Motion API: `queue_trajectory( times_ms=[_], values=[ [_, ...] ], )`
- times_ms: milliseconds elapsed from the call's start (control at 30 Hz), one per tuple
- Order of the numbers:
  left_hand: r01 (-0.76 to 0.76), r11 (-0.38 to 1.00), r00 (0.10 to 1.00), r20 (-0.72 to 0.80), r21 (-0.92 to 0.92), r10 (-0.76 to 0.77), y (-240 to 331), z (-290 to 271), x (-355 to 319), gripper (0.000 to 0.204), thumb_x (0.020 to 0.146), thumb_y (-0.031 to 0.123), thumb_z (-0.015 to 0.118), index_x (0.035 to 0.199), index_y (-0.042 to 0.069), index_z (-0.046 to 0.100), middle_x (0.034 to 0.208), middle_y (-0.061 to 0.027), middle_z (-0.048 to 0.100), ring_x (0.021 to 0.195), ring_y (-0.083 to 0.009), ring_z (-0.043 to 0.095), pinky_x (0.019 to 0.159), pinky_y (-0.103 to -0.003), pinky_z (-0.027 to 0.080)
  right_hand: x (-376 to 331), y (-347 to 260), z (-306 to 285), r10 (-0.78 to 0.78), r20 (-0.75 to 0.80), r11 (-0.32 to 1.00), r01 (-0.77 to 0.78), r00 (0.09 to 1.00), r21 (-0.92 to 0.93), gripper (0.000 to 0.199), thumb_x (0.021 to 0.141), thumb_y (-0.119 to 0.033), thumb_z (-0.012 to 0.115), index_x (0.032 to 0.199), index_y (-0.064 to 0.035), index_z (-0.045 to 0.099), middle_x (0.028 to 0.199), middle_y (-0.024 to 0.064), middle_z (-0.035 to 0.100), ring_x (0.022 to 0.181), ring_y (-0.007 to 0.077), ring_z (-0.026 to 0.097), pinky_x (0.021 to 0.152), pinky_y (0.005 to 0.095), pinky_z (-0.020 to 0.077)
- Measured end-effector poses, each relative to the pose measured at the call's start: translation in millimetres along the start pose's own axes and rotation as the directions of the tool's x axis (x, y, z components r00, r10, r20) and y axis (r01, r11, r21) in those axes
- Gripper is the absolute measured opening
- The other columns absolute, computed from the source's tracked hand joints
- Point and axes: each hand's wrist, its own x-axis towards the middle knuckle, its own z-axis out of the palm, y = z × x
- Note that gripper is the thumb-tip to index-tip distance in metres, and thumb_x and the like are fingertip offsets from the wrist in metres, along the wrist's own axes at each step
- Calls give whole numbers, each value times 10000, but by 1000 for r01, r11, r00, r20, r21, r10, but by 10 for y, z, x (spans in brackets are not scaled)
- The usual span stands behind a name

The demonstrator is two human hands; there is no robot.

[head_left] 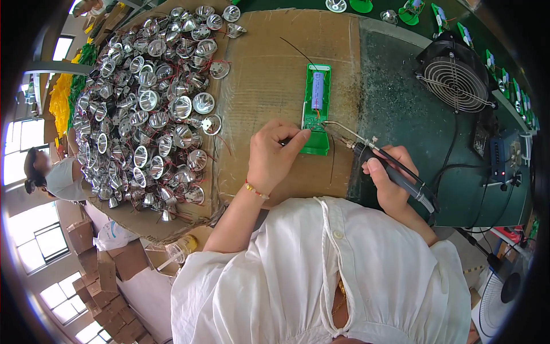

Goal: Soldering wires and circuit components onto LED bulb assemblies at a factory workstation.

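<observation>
In front of me on the cardboard lies a green plastic housing (317, 146). A purple cylindrical battery (317, 92) sits lengthwise in it, with a small circuit board and a short orange-red wire below. My left hand (276, 150) is closed in a pinch at the housing's left edge, fingertips by the board; what they pinch is hidden. My right hand (395, 175) grips a dark-handled soldering iron (395, 178) with a thin metal feed tube along it. The iron's tip points left at the board, close to my left fingertips. Thin dark wires stick out above and below the housing.
A large heap of silver reflector cups (149, 100) with red wires covers the left side. A round fan with a wire guard (455, 83) stands at right, near a blue box (505, 157) with cables. Green assemblies (409, 11) line the far edge. Another person (63, 179) is at far left.
</observation>
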Motion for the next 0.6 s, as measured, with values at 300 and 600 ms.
queue_trajectory(
  times_ms=[300,600],
  values=[
    [61,993,963,258,100,-85,24,-117,268,202,720,185,685,678,-7,643,708,-117,594,627,-240,566,580,-329,439,80,-4,123,113,-68,987,-104,991,123,145,805,-79,643,851,8,537,704,66,617,632,77,564,576,220,460],
    [127,990,935,326,61,-140,13,-112,284,210,710,185,675,673,-18,638,674,-116,569,615,-234,552,577,-336,431,113,-31,107,124,7,992,-124,992,18,125,824,-84,602,856,10,525,703,92,607,604,120,585,569,245,496]
  ],
)
